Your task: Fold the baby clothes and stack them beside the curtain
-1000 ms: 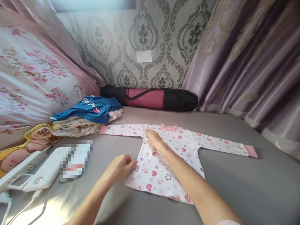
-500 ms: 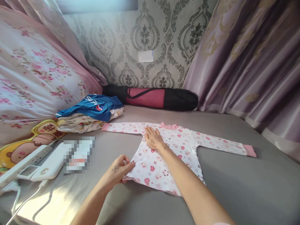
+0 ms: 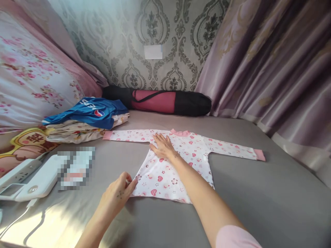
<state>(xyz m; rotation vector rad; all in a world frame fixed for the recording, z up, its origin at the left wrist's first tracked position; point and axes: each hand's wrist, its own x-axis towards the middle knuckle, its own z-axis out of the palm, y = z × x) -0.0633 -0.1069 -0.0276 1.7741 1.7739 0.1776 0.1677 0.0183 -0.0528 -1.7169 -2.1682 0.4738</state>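
Observation:
A child's long-sleeved shirt (image 3: 170,172), white with pink hearts and flowers, lies spread flat on the grey bed sheet (image 3: 243,199). Its collar points away from me and both sleeves stretch out sideways. My left hand (image 3: 121,186) pinches the shirt's lower left corner between thumb and fingers. Flat on the upper left chest, near the armpit, rests my right hand (image 3: 163,146) with its fingers apart. My right forearm crosses over the front and hides part of the hem.
Behind the left cuff is a pile of folded cloth (image 3: 74,132) topped by a blue Pepsi garment (image 3: 90,112). A black and maroon long bag (image 3: 155,101) lies along the wall. A white power bank (image 3: 43,179), a power strip (image 3: 20,172) and a blurred-out object (image 3: 77,168) are at left.
The camera view has shifted, so everything sits further left and slightly higher. My left hand keeps its pinch on the corner, which looks pulled straighter. My right hand stays on the chest.

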